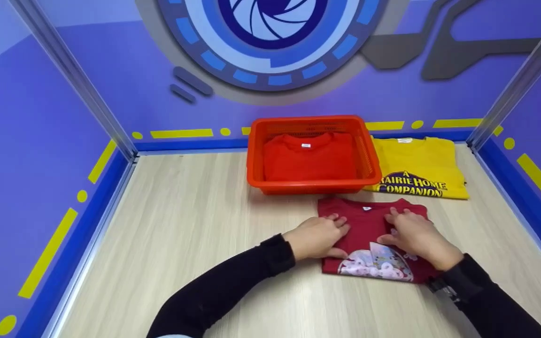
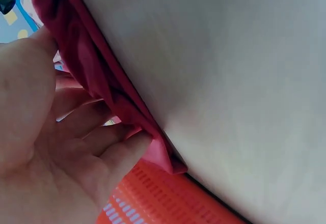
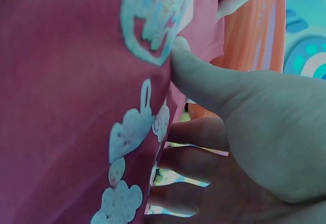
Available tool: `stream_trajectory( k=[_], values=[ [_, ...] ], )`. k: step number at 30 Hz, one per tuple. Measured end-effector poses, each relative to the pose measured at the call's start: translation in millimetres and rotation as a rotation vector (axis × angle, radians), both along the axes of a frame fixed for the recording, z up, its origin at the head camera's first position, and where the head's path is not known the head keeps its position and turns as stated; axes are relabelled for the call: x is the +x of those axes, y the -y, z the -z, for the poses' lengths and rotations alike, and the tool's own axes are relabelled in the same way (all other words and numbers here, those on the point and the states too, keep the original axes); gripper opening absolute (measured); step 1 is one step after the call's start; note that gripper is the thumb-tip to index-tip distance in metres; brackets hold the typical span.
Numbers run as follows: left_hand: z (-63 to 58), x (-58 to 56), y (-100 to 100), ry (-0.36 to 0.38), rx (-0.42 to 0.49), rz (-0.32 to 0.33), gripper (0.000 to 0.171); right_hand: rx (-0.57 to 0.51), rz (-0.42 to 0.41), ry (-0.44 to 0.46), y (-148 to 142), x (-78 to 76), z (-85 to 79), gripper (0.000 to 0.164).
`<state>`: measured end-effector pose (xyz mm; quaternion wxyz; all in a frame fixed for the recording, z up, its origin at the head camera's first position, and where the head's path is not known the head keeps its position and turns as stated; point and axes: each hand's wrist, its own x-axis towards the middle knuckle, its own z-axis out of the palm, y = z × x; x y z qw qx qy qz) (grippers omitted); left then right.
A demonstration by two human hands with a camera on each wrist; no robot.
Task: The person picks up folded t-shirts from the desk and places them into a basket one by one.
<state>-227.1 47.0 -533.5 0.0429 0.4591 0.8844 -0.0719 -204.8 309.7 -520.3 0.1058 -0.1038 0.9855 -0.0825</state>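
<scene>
A folded dark red T-shirt (image 1: 362, 225) with a printed picture lies flat on the table, its collar toward the basket. On its left side rests my left hand (image 1: 320, 236), with fingers spread on the cloth. My right hand (image 1: 418, 237) touches the shirt's right part, thumb near the print. In the left wrist view my fingers lie along the rumpled edge of the red shirt (image 2: 91, 63). The right wrist view shows my thumb and extended fingers against the red cloth (image 3: 61, 91), with pale printed shapes beside them.
Behind the shirt stands an orange-red plastic basket (image 1: 315, 187) holding a folded red shirt (image 1: 308, 159). A folded yellow T-shirt (image 1: 416, 162) with lettering lies to the basket's right. Blue-purple panels (image 1: 111, 94) wall in the wooden table (image 1: 181, 211) at the back and sides.
</scene>
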Motion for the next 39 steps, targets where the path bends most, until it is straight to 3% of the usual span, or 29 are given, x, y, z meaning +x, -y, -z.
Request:
stream_trajectory(
  k=[8, 24, 35, 39],
  values=[
    [0.4, 4.7, 40.0, 0.046, 0.083, -0.033, 0.083, 0.043, -0.065, -0.023, 38.4, -7.1, 2.7, 0.074],
    [-0.3, 4.2, 117.2, 0.097, 0.149, -0.133, 0.085, 0.062, -0.159, -0.076, 114.6, -18.0, 4.4, 0.063],
    [3.4, 2.9, 144.8, 0.125, 0.222, -0.176, 0.082, 0.089, -0.183, -0.1, 138.1, -20.8, 8.4, 0.063],
    [2.2, 2.3, 151.0, 0.161, 0.256, -0.199, 0.078, 0.035, -0.197, -0.105, 132.5, -22.1, 6.5, 0.067]
  ],
)
